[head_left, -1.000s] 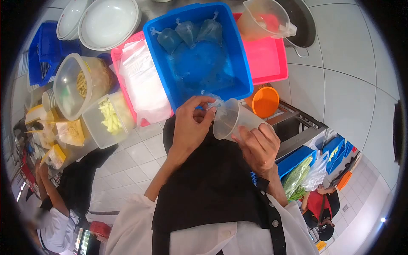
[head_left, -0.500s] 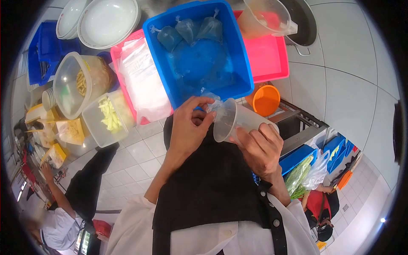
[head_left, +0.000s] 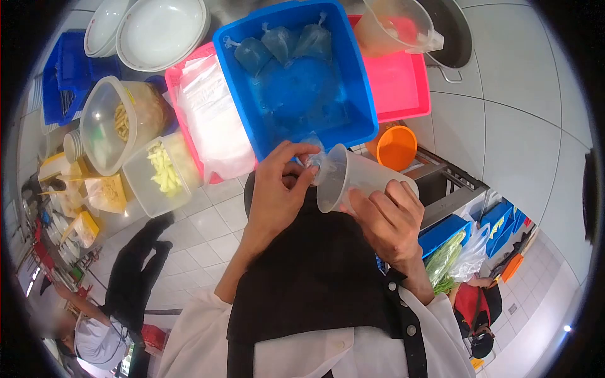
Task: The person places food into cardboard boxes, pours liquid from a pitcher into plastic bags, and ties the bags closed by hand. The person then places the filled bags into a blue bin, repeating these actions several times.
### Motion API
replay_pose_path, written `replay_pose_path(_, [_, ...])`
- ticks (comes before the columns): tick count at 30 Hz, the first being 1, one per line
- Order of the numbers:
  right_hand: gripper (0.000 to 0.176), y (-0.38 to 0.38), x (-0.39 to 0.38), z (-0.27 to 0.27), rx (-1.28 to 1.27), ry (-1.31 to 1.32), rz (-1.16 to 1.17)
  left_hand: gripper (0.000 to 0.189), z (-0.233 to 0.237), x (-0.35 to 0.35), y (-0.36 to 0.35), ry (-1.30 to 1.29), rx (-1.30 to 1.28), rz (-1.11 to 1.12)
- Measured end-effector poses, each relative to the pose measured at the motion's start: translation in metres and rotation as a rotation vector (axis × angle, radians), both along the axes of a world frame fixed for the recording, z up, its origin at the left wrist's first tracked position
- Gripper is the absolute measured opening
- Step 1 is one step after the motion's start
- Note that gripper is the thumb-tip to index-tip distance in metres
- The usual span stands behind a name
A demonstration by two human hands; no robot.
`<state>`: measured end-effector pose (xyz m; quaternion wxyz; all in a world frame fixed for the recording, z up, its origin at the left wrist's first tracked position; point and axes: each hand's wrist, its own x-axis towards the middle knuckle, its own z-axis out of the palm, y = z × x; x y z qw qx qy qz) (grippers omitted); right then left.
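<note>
My left hand (head_left: 285,189) pinches the edge of a clear plastic bag (head_left: 312,148), thumb and fingertips closed on it near the front rim of the blue basin. A translucent plastic cup (head_left: 362,176), tilted on its side with its mouth toward the left hand, is gripped from below by my right hand (head_left: 392,220). The cup's rim sits right beside the bag's opening. Beyond both hands lies the blue basin (head_left: 370,129), holding several knotted clear bags of liquid (head_left: 276,43) along its far side.
A pink tray with a stack of plastic bags (head_left: 211,120) stands left of the basin. Farther left are tubs of cut vegetables (head_left: 164,170) and white bowls (head_left: 161,34). A pitcher (head_left: 394,25), a pink tray (head_left: 394,85) and an orange bucket (head_left: 396,148) are on the right. Two people work nearby.
The cup and right hand have shifted very slightly to the right. My left hand keeps its pinch on the bag. At lower left, the other person has moved a little.
</note>
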<state>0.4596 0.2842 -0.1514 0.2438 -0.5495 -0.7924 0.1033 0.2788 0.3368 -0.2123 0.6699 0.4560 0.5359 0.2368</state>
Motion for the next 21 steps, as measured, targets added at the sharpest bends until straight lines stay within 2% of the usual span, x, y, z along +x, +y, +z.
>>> replay_pose_path(2, [0.029, -0.004, 0.002, -0.002, -0.024, -0.023, 0.000, 0.022, 0.002, 0.000, 0.001, 0.000, 0.008, -0.008])
replay_pose_path(21, [0.024, 0.003, -0.001, 0.022, -0.041, -0.060, 0.046, 0.025, 0.015, -0.003, 0.005, -0.033, 0.075, -0.062])
